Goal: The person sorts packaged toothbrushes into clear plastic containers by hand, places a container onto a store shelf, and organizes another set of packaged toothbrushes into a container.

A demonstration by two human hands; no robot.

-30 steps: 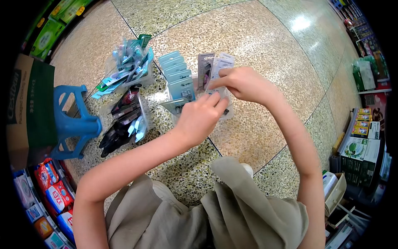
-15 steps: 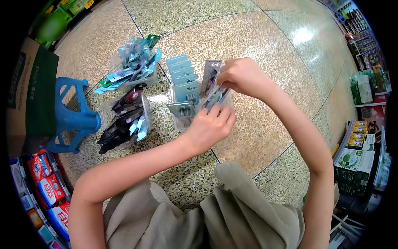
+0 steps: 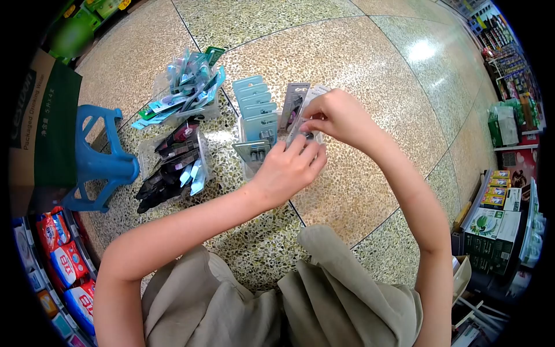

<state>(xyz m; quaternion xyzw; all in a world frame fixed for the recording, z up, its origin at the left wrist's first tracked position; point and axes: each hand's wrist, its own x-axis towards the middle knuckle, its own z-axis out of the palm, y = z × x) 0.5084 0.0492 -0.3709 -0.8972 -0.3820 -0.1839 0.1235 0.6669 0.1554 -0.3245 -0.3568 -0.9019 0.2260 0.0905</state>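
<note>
The tub sits on the floor, with blue packs standing in a row along its left side. In its right side, a grey pack stands toward the far end, and a clear pack leans between the two hands.

The right hand is above the tub's right side, thumb and forefinger apparently pinched on the clear pack's edge. The left hand is at the tub's near end, fingers bent over the foot of that pack; whether they grip it or only rest there, I cannot tell.

Left of the tub are a basket of black packs and, farther off, a heap of toothbrushes.

The pinch looks narrow, so a slick pack could slip and drop askew into the tub. If the clear pack were pushed down at its present slant, its lower edge might catch on a neighbour and bend. A knock from the left hand could tip the nearest blue pack, which already leans out at the tub's near end.
</note>
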